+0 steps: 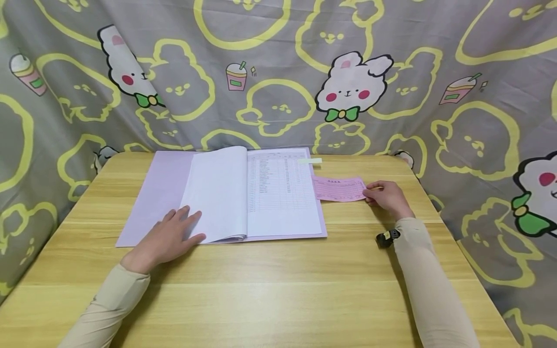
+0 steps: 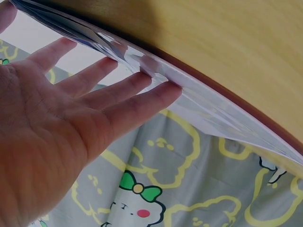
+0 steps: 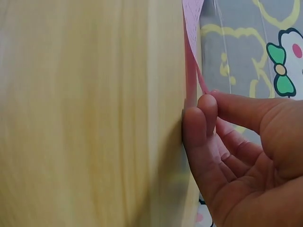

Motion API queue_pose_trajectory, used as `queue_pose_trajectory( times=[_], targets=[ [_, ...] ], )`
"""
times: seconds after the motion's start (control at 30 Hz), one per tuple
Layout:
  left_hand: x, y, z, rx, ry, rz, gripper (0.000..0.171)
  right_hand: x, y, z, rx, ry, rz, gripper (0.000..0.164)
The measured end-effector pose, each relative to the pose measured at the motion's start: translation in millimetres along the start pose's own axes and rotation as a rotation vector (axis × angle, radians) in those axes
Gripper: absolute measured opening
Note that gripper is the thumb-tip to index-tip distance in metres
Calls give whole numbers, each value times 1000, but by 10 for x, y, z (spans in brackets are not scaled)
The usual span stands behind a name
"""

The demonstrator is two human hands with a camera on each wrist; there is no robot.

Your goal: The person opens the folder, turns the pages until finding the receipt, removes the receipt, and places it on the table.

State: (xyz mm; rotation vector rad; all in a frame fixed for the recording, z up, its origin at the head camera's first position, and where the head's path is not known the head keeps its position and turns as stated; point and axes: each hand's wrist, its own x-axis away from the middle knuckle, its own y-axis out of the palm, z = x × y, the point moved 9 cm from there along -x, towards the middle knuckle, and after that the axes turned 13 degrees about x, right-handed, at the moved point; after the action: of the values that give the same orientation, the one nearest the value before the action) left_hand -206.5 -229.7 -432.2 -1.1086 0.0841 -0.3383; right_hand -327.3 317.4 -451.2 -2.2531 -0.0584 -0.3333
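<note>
A lilac folder [image 1: 167,179] lies open on the table, with a blank white page [image 1: 219,193] turned to the left and a printed table sheet [image 1: 283,217] on the right. My left hand [image 1: 169,239] rests with spread fingers on the folder's lower left part and the white page's edge; the left wrist view shows these fingers [image 2: 142,97] straight. At the right, my right hand [image 1: 387,198] pinches the right end of a pink printed slip [image 1: 339,188] between thumb and finger. The slip's left end meets the folder's right edge. In the right wrist view the pink slip [image 3: 191,28] is seen edge-on.
A pale green tab [image 1: 315,161] sticks out from the sheet's upper right edge. The wooden table [image 1: 261,295] reaches back to a grey patterned curtain [image 1: 278,63]. A small black device [image 1: 386,238] sits at the right wrist.
</note>
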Motion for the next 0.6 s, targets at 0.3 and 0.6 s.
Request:
queue_pose_trajectory(
  times=[0.3, 0.6],
  targets=[
    [-18, 1, 3, 3, 9, -1, 72, 25, -75, 92, 7, 28, 19, 41],
    [-3, 18, -22, 2, -3, -4, 73, 136, -117, 71, 142, 1, 67, 45]
  ],
)
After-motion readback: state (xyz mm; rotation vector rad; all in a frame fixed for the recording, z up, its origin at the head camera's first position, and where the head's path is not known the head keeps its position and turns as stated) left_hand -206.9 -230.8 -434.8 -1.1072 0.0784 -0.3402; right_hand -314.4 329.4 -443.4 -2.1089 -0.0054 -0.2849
